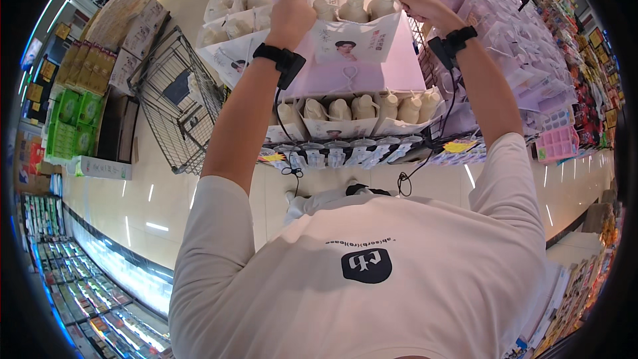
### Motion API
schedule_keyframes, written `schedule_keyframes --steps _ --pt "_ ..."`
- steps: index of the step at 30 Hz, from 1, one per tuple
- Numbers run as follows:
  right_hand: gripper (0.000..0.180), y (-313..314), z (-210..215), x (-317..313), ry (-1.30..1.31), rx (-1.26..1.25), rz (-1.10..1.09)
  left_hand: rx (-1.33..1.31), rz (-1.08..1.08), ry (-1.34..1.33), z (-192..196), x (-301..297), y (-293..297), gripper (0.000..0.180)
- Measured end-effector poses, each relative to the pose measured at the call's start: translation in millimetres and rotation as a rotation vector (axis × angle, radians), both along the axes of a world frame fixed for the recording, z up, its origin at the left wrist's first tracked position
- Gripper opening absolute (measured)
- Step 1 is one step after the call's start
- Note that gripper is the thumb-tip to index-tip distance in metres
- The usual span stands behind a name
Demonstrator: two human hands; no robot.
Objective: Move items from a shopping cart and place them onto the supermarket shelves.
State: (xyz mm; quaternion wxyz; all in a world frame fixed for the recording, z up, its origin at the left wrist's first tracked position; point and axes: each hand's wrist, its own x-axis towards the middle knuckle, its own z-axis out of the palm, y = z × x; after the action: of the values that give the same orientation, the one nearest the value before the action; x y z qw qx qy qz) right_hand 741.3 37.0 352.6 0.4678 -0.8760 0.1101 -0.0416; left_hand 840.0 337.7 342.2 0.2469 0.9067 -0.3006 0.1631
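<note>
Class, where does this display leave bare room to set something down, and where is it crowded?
Bare lilac surface shows between the bottle carton, flanked by the left hand and right hand, and the front carton row. Crowded: white cartons leftward, wrapped packs rightward.

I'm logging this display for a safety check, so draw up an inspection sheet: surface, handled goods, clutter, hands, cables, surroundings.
Surface: pale lilac display top, showing between cartons.
Handled goods: white carton with three cream bottles visible.
Clutter: bottle-filled cartons along the near edge, more at left.
Hands: left hand at the carton's upper left, fingertips hidden; right hand pinching its upper right corner.
Cables: dark cables hanging from both wrist straps.
Surroundings: shopping cart at left, green packs beyond.
</note>
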Motion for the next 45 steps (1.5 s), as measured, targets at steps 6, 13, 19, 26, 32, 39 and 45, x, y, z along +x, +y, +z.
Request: schedule_keyframes --steps 6,13,19,26,32,39,45 --pt "0.031 3.9 -8.1 14.4 0.088 0.008 0.072 0.172 -0.016 -0.003 -6.3 7.0 3.1 0.022" --pt "0.031 7.1 -6.9 4.0 0.188 0.176 0.116 0.055 -0.047 0.024 4.0 -0.4 6.2 0.02" --pt "0.03 30.0 -1.2 -8.5 0.205 0.241 0.154 0.111 -0.048 0.151 10.6 -4.8 24.4 0.019" --pt "0.033 35.1 -2.2 -9.5 0.163 0.124 0.134 0.257 0.024 -0.107 17.5 -5.9 28.6 0.018" --pt "0.048 35.3 -1.9 -9.9 0.186 -0.008 0.116 0.246 0.059 -0.228 17.4 -4.8 40.2 0.023" --pt "0.059 14.9 -29.2 -39.3 -0.05 0.166 -0.039 0.031 0.25 -0.14 39.7 -46.0 74.2 0.029" --pt "0.049 70.5 -68.5 -98.2 -0.373 -0.016 -0.318 -0.202 0.485 0.034 -41.1 -95.5 232.9 0.032"
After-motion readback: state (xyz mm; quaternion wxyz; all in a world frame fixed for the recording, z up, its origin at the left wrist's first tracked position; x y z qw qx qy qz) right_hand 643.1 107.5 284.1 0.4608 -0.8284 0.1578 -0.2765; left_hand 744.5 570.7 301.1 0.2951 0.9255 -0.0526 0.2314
